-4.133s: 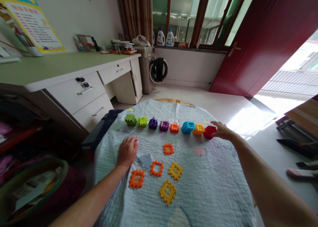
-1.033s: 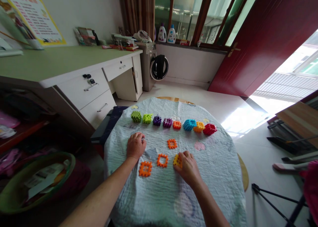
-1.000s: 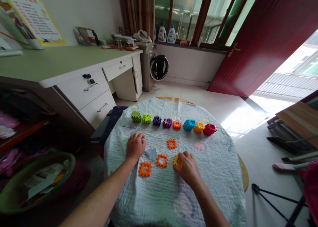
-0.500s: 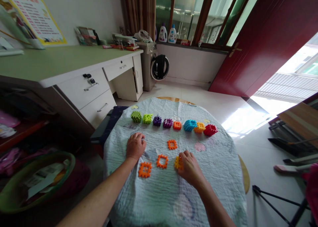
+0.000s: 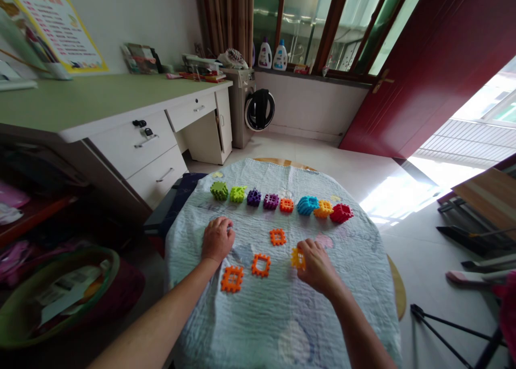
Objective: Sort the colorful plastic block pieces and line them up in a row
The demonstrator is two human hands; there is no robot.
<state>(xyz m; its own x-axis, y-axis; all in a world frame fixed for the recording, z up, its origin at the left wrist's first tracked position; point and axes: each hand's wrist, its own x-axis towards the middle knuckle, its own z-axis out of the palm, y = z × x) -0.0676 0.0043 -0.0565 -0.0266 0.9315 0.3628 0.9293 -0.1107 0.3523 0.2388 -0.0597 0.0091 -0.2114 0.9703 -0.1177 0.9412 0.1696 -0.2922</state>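
My right hand (image 5: 316, 264) pinches a yellow square building piece (image 5: 298, 258) with notched edges and holes, just over the cloth. My left hand (image 5: 217, 239) rests on the cloth with its fingers curled in; whatever they may hold is hidden. Between the hands lie three flat orange pieces: a lattice square (image 5: 232, 279) closest to me, an open frame (image 5: 261, 265) beside it, and a smaller square (image 5: 278, 237) farther off. Behind them runs a row of stacks: green (image 5: 219, 191), lime (image 5: 237, 194), dark purple (image 5: 253, 197), purple (image 5: 271, 201), orange (image 5: 286, 205), blue (image 5: 308, 205), yellow (image 5: 323, 208) and red (image 5: 342, 213).
A pale blue cloth (image 5: 258, 326) covers the round table. To the left are a desk (image 5: 121, 97) with drawers and a basket (image 5: 115, 272) of odds and ends. A washing machine (image 5: 242, 105) with its door open stands behind, and a red door (image 5: 415, 73) at the right.
My right hand has moved a little to the right with the yellow piece, which now shows more of its face. My left hand stays in nearly the same place.
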